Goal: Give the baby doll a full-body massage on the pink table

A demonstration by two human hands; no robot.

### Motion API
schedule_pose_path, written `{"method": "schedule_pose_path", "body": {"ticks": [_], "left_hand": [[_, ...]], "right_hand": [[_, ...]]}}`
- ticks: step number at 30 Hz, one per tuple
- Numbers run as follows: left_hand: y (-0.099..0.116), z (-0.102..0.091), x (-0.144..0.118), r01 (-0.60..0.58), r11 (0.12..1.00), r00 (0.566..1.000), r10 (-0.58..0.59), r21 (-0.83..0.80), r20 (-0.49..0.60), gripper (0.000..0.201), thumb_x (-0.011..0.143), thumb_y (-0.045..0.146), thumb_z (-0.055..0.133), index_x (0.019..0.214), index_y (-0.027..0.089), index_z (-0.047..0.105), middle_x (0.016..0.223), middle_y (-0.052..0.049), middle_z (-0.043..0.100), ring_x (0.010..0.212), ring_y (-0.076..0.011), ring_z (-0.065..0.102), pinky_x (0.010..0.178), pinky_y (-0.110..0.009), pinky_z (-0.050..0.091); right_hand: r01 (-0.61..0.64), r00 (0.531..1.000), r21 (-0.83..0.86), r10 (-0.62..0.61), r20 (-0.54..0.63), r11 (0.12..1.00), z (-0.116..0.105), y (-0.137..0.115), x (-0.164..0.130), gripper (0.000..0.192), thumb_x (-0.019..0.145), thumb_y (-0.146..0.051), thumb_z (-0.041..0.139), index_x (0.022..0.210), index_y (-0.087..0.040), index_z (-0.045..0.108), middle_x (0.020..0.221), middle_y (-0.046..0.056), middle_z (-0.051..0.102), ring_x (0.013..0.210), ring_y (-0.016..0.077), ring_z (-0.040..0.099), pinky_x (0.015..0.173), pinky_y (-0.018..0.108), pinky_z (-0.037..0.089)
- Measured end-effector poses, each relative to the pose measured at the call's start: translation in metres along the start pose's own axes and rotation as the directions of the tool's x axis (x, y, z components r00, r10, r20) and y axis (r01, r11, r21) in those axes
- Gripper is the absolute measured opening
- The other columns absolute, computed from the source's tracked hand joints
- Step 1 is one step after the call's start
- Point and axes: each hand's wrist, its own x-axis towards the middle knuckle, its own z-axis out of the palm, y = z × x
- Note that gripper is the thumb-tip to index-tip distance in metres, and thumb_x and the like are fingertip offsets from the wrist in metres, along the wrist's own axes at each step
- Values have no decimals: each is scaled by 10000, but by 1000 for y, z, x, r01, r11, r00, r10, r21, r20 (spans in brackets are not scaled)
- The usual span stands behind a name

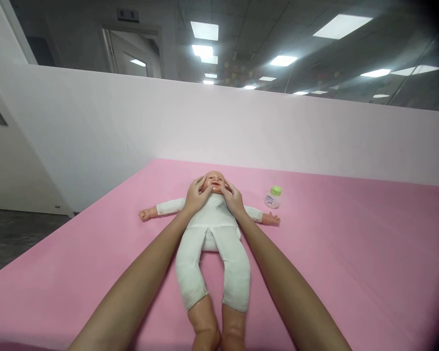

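A baby doll (212, 234) in a white bodysuit lies on its back on the pink sheet, arms spread wide, feet toward me. My left hand (196, 195) rests on the left side of the doll's face, fingers on its cheek. My right hand (233, 197) touches the other cheek, thumb near the mouth. Both hands press on the face and grip nothing. The doll's head (214, 181) shows between them.
A small white bottle with a green cap (273, 196) stands on the pink sheet (351, 253) just right of the doll's head. A pale partition wall (241, 131) runs behind the bed. Dark floor (14, 239) lies off the left edge.
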Motion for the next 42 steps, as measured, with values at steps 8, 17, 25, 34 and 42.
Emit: {"method": "schedule_pose_path", "body": {"ticks": [8,17,25,34,42], "left_hand": [[2,-1,0,3,1000,1000,-3,-3,-1,557,913,399,631,1422,180,574,1435,-135,573,1339,-292,531,1085,-427,477],[3,-1,-1,10,1000,1000,-10,-9,4,561,909,388,638,1424,178,573,1439,-134,569,1344,-299,527,1100,-433,470],[-1,0,0,-8,1000,1000,8,-4,-5,549,903,381,642,1413,188,584,1428,-124,582,1329,-289,542,1114,-435,461],[1,-1,0,-2,1000,1000,2,0,2,554,907,394,637,1414,176,580,1426,-130,580,1327,-289,545,1112,-431,465],[1,0,0,-9,1000,1000,9,-4,-2,546,908,394,636,1414,195,581,1426,-121,583,1327,-285,545,1095,-426,479]], "right_hand": [[-3,1000,-9,3,0,1000,0,2,1,587,848,-440,659,1362,-158,625,1428,103,613,1325,284,573,1145,429,439],[3,1000,-7,-3,9,1000,-1,0,0,586,851,-432,656,1364,-152,622,1427,106,614,1325,283,573,1145,426,439],[-11,1000,-5,11,4,1000,0,-1,-1,579,846,-417,660,1363,-157,623,1432,106,609,1331,285,568,1145,435,439],[-4,1000,-11,5,9,1000,-1,-2,-1,556,853,-419,658,1358,-187,630,1424,78,620,1327,269,571,1138,418,445],[-4,1000,-10,4,6,1000,-1,0,0,562,854,-428,661,1359,-185,629,1419,77,624,1329,273,569,1140,428,443]]}}
